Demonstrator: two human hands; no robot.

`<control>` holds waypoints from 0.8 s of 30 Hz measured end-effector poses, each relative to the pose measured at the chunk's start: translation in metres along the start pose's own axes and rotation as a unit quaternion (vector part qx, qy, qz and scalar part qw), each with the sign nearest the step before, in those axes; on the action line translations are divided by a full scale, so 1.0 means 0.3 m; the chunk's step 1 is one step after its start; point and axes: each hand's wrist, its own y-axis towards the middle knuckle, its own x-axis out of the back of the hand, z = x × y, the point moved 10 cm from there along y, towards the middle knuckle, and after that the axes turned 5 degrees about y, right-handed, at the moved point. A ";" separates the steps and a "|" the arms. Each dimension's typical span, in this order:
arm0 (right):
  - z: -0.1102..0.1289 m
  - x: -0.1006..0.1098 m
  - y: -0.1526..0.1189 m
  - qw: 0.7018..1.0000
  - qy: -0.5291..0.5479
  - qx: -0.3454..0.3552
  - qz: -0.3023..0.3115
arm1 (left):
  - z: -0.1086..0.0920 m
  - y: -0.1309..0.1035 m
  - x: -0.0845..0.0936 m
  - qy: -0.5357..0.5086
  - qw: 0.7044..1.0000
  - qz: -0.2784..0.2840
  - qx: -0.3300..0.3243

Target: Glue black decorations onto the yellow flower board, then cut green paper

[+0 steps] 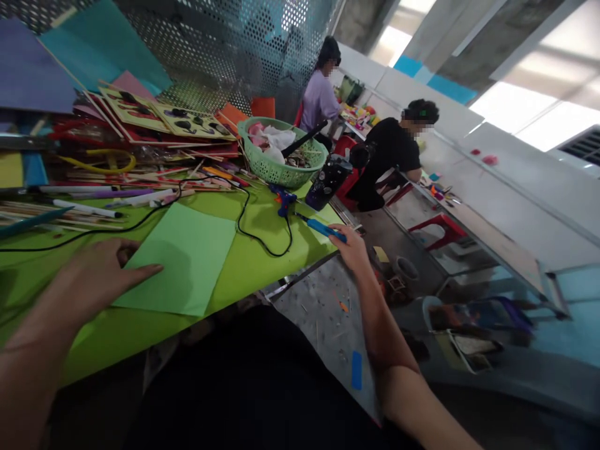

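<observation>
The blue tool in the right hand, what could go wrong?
Held by the table edge, the blue tool could fall if the right hand slips. Its tip points toward the glue gun, so it might snag the black cord. If it's sharp, the left hand on the green paper might get nicked.

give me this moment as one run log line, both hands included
left hand: thumb over green sheet | right hand: holding blue-handled tool | glue gun: lying near green basket
</observation>
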 end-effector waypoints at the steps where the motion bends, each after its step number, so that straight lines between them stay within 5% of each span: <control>1: 0.002 -0.027 0.014 1.000 -0.007 0.009 -0.003 | -0.001 0.000 -0.005 0.017 1.000 0.000 -0.009; 4: 0.001 -0.091 0.053 0.999 -0.016 0.024 -0.014 | 0.001 -0.021 0.014 0.014 0.999 -0.043 -0.001; 7: 0.015 -0.113 0.065 0.999 -0.024 0.039 -0.027 | 0.010 -0.072 0.033 -0.122 0.988 -0.084 0.049; 11: 0.130 -0.114 0.049 0.995 0.011 0.087 -0.057 | -0.002 -0.140 0.018 -0.383 0.915 -0.108 0.071; 14: 0.278 -0.203 0.040 0.982 0.163 0.096 0.022 | -0.015 -0.174 0.017 -0.432 0.888 -0.139 0.069; 18: 0.480 -0.393 0.027 0.923 0.344 0.041 0.167 | -0.050 -0.196 0.000 -0.474 0.865 -0.152 0.064; 24: 0.638 -0.557 0.034 0.856 0.455 -0.002 0.245 | -0.080 -0.200 -0.013 -0.491 0.856 -0.159 0.040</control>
